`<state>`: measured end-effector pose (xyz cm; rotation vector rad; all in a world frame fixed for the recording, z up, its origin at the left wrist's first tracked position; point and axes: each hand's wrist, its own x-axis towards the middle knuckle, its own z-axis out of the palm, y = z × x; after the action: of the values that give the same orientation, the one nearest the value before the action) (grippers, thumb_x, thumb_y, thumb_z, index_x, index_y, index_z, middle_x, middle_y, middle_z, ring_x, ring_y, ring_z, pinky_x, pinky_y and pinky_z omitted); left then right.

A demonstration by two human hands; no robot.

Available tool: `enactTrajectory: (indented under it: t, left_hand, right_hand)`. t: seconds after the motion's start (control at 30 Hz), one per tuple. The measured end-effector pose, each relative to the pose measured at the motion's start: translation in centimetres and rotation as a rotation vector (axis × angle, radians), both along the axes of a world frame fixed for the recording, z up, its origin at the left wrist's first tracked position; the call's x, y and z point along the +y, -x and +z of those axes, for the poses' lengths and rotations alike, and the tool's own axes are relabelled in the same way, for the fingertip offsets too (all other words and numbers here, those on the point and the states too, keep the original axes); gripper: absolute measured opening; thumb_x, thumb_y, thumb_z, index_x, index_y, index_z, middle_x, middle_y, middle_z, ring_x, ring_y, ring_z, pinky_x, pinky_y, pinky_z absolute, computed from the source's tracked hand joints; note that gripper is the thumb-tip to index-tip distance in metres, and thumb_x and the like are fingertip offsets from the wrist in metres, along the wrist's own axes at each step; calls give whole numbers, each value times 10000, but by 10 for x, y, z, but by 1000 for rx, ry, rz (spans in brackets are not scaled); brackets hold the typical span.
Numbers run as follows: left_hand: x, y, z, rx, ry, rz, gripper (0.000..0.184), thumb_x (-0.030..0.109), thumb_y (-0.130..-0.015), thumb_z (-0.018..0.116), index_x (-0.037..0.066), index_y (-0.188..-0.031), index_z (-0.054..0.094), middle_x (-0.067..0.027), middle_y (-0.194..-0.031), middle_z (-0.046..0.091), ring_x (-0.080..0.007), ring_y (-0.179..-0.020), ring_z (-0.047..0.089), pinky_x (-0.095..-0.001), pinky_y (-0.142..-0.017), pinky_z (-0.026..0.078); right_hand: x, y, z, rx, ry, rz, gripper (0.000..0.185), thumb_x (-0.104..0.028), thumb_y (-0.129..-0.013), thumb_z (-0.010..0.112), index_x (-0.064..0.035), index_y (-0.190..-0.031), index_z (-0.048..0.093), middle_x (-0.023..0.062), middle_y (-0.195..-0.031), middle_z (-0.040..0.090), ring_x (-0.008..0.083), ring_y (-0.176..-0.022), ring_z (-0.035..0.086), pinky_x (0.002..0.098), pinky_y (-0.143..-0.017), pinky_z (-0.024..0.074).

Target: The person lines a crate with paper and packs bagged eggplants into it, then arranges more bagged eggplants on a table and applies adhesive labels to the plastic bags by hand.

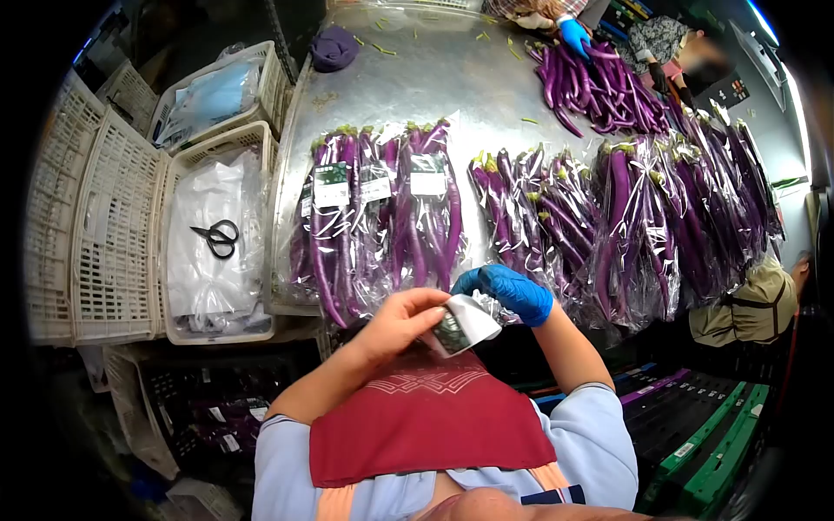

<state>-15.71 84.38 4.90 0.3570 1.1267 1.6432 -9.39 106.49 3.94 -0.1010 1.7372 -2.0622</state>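
Close to my body, my bare left hand [402, 319] pinches a label [465, 327], dark green printed on one face and white on its folded-back part. My right hand [508, 293], in a blue glove, is curled beside the label's far edge. Crinkled clear plastic shows under its fingers, but what they grip is hidden. Just beyond my hands lie clear bags of long purple eggplants [426, 226], several with green-and-white labels on them. More bagged eggplants [543, 213] without visible labels lie to the right.
A metal table [417, 82] carries the bags, loose eggplants [599, 82] and a purple cloth [334, 48]. At left, a white crate [270, 148] holds plastic bags and black scissors [215, 239]. Co-workers stand at the far right; one blue-gloved hand [574, 36] touches eggplants. Green-edged crates [708, 451] are lower right.
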Motion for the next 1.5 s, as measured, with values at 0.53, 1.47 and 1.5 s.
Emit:
enactTrajectory:
  t: [0.53, 1.47, 1.5]
  left_hand:
    - [-95, -28, 137, 1405, -587, 40, 143, 30, -575, 621, 87, -705, 635, -29, -557, 469, -128, -476, 433, -243, -388, 266]
    - [-389, 249, 217, 1501, 794, 1705, 353, 313, -852, 498, 8, -1027, 521, -84, -873, 580, -163, -714, 529, -282, -637, 412]
    - [-366, 257, 243, 1727, 943, 1853, 356, 308, -850, 503, -22, -983, 534, -106, -913, 591, -181, -818, 553, -299, -737, 425]
  right_hand:
    - [-60, 27, 134, 1315, 244, 379, 49, -41, -703, 569, -16, -744, 580, 123, -759, 564, 219, -622, 550, 330, -515, 444]
    - [-120, 71, 1, 671, -257, 177, 373, -56, -774, 557, -8, -1131, 461, 181, -1150, 484, 322, -1047, 487, 353, -877, 386]
    - [-115, 70, 4, 699, -287, 96, 348, -36, -772, 549, -5, -1111, 478, 175, -1144, 493, 313, -1048, 489, 353, -879, 384]
